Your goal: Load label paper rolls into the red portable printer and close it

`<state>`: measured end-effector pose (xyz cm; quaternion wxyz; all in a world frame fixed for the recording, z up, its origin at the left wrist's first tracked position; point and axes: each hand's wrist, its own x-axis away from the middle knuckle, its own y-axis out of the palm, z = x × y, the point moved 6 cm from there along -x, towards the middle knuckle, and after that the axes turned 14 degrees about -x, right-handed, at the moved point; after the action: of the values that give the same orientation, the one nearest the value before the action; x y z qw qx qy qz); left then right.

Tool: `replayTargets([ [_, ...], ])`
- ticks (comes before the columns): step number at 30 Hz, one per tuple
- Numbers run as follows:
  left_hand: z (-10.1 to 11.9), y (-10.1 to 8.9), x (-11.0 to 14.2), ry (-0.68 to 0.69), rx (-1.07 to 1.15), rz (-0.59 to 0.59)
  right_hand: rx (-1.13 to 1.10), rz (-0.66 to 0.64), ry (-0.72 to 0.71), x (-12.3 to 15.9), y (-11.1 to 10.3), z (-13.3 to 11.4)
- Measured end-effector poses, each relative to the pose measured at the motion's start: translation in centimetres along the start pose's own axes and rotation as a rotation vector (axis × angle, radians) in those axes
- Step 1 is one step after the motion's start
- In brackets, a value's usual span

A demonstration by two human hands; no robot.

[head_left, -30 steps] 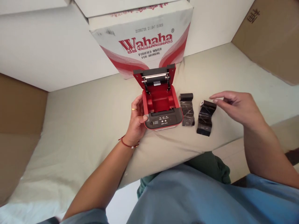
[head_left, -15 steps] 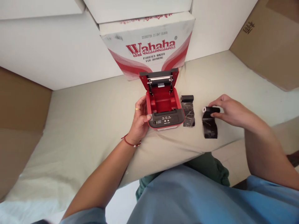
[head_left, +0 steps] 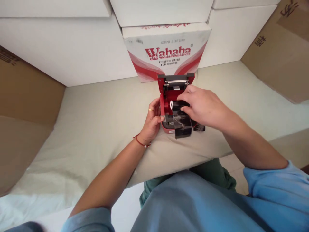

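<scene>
A small red printer [head_left: 165,96] with its lid [head_left: 176,80] tipped up stands on the beige cloth surface [head_left: 96,129]. My left hand [head_left: 152,121] is closed on the printer's left side, thumb on its front corner. My right hand [head_left: 202,106] grips a black paper roll [head_left: 180,104] with a white core, held over the printer's open bay. The roll's loose end [head_left: 182,127] hangs over the dark front panel. A second black roll [head_left: 200,128] lies to the right of the printer, mostly hidden under my right hand.
A white and red "Wahaha" carton [head_left: 166,51] stands right behind the printer, among white boxes [head_left: 60,48]. Brown cardboard [head_left: 277,54] leans at the right and more brown cardboard [head_left: 21,106] at the left. The cloth's front edge runs just before my lap.
My right hand picked up the right-hand black roll from the cloth and carried it left over the open printer. The left hand has stayed on the printer's side.
</scene>
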<state>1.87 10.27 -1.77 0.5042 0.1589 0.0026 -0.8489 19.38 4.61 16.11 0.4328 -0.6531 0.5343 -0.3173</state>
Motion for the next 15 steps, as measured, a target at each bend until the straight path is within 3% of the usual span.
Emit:
replayTargets([
  [2, 0.0, 0.1, 0.0, 0.008, -0.006, -0.013, 0.125, -0.048, 0.14, -0.8, 1.7, -0.6],
  [4, 0.0, 0.1, 0.0, 0.013, -0.011, -0.025, 0.181, -0.099, 0.193, -1.3, 2.7, -1.1],
  [15, -0.5, 0.3, -0.3, 0.017, 0.001, -0.044, 0.079, 0.127, 0.104, -4.7, 5.0, 0.7],
])
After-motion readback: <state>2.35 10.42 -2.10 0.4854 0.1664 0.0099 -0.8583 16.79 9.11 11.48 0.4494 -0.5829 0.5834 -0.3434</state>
